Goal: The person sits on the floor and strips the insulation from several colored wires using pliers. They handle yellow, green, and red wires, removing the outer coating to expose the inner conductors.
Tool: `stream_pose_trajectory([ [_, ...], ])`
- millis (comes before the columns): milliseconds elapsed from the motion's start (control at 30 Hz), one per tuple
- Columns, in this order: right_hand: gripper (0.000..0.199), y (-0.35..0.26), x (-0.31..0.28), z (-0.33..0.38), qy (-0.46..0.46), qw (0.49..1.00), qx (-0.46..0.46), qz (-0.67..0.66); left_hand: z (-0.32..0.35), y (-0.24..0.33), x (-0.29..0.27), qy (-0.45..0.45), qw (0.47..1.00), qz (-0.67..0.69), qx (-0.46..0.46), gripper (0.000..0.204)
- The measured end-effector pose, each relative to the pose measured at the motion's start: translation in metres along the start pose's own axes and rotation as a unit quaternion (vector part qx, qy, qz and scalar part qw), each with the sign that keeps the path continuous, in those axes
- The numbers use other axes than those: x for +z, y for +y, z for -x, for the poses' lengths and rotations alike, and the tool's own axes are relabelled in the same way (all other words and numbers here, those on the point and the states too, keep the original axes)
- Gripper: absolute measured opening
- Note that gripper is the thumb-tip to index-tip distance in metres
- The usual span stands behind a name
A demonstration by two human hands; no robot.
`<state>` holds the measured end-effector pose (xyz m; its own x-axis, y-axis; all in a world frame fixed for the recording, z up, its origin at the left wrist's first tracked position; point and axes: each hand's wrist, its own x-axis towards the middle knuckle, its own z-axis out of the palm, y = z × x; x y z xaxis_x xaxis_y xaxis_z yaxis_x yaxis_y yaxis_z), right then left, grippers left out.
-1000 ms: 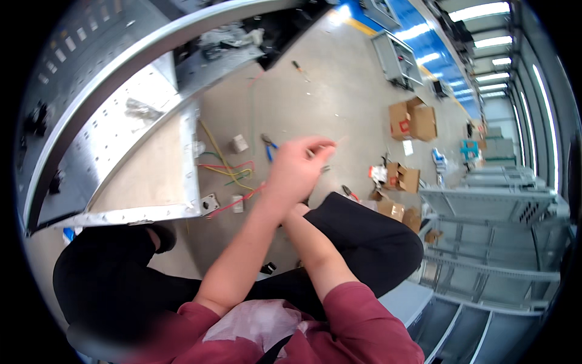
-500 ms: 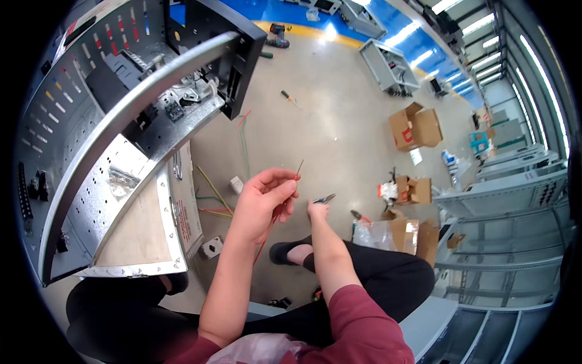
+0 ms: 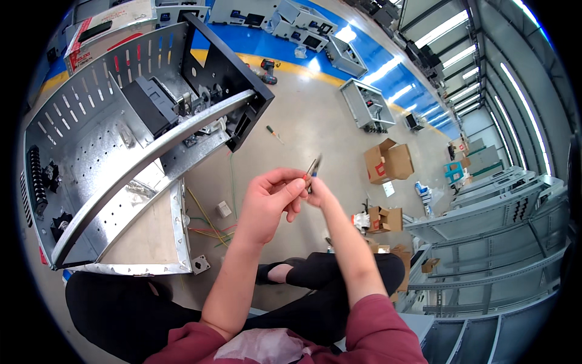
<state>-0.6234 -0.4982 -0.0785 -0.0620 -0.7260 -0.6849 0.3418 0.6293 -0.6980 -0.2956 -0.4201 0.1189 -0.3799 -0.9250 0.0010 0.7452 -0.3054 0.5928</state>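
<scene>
My left hand (image 3: 270, 197) pinches a thin red wire (image 3: 305, 176) between thumb and forefinger, its end pointing up and away from me. My right hand (image 3: 317, 193) is closed round a pair of pliers (image 3: 317, 164), with a bit of blue showing at the handle. The pliers' dark jaws are blurred and sit right beside the wire's end. Whether they grip the wire, I cannot tell. Both hands are close together above the floor, in front of my lap. Most of the pliers' handles is hidden by my right fingers.
On my left stands a large open metal cabinet (image 3: 154, 164) with black parts inside. Loose coloured wires (image 3: 206, 212) and a small white block (image 3: 224, 209) lie beside it. Farther off are a screwdriver (image 3: 274, 133), a cordless drill (image 3: 267, 71) and a cardboard box (image 3: 388, 162); metal frames (image 3: 485, 212) stand right.
My right hand has come up and left with the pliers, which are now at the wire's end by my left hand. The whole view has shifted, showing more of the cabinet.
</scene>
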Motion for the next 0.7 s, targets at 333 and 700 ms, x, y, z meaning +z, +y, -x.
stream_pose_trajectory([
  [333, 0.038, -0.093, 0.146, 0.253, 0.046, 0.676, -0.428, 0.598, 0.001, 0.007, 0.006, 0.054, 0.988, -0.124, 0.068, 0.017],
  [700, 0.038, -0.051, 0.135, 0.275, 0.055, 0.684, -0.41, 0.601, 0.02, -0.003, 0.011, 0.063, 0.961, -0.247, 0.107, 0.01],
])
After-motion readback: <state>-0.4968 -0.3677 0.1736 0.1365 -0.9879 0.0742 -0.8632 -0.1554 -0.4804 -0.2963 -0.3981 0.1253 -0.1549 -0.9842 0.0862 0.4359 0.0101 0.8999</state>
